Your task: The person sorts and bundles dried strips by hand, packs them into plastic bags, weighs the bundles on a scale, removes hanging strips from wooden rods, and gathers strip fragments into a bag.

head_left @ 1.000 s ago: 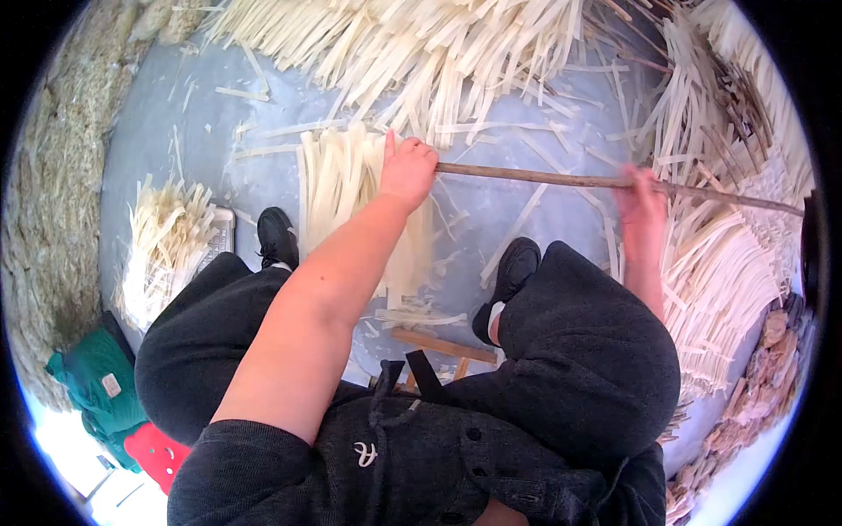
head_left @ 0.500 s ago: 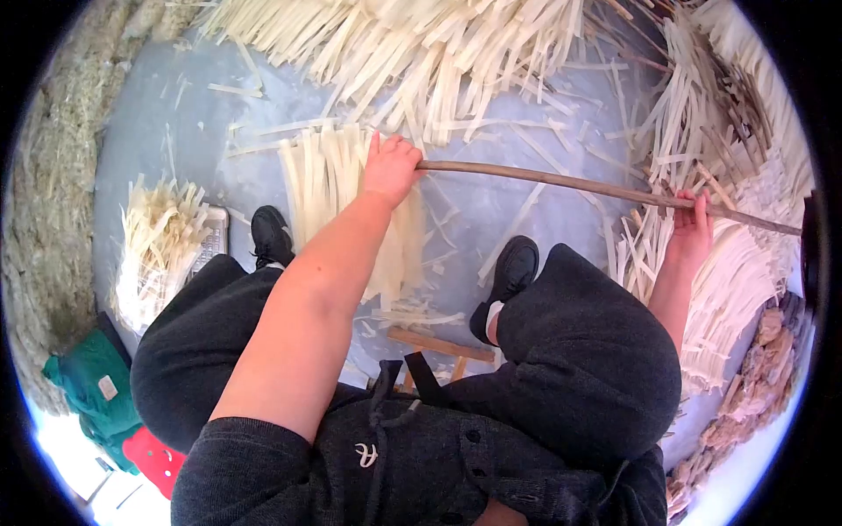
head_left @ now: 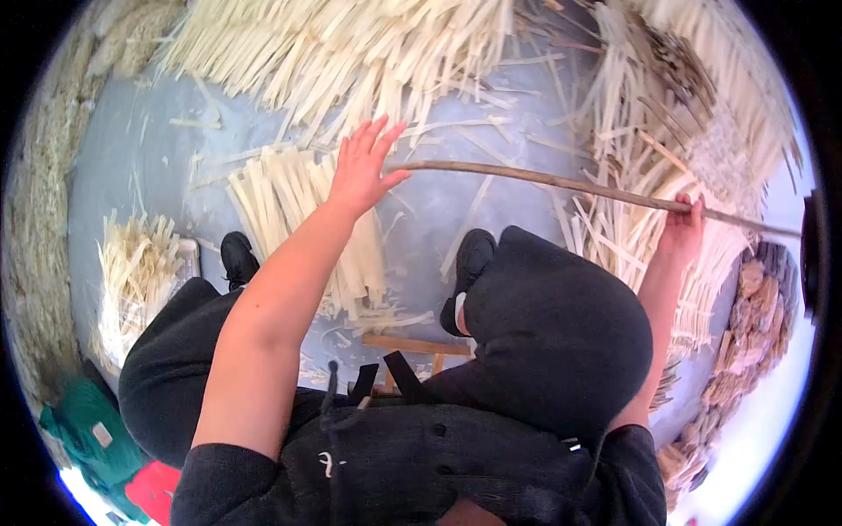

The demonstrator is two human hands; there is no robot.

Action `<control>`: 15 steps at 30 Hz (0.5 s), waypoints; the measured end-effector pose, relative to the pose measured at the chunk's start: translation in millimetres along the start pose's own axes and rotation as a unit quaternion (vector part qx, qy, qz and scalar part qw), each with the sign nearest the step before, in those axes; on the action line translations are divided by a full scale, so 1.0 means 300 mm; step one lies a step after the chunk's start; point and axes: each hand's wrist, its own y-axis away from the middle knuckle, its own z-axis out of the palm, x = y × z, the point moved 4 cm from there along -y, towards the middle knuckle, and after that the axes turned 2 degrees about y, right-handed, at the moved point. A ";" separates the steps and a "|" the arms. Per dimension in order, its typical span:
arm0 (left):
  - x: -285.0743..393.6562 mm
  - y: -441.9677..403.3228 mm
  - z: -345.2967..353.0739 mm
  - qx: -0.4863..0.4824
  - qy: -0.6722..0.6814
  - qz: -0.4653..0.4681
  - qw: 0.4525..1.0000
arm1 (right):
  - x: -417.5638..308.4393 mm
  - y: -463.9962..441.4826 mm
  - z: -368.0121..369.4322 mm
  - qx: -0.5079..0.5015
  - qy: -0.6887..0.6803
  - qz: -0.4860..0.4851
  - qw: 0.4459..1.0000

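A long, thin brown stick (head_left: 544,178), slightly bowed, stretches across the view above the floor. My right hand (head_left: 681,230) is closed around it toward its right end. At the stick's left end, my left hand (head_left: 361,168) is open with its fingers spread. Its thumb points at the stick's tip; whether they touch I cannot tell. Below and beside my left hand lies a layer of flat pale strips (head_left: 263,197), spread side by side on the floor. My left forearm hides part of that layer.
A large heap of pale strips (head_left: 351,53) covers the far floor. More strips and sticks (head_left: 631,114) lie at the right. A smaller bundle (head_left: 136,263) sits at the left, beside a green bag (head_left: 96,430). Bark-like pieces (head_left: 745,342) line the right. A wooden stool (head_left: 412,344) shows between my legs.
My left hand has let go of the stick's left end and spread its fingers. My right hand still grips the stick. The whole view has shifted slightly.
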 end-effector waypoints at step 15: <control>1.018 0.000 -0.451 -0.188 0.329 0.002 0.925 | -0.893 0.422 0.054 -0.206 -0.043 -0.214 0.954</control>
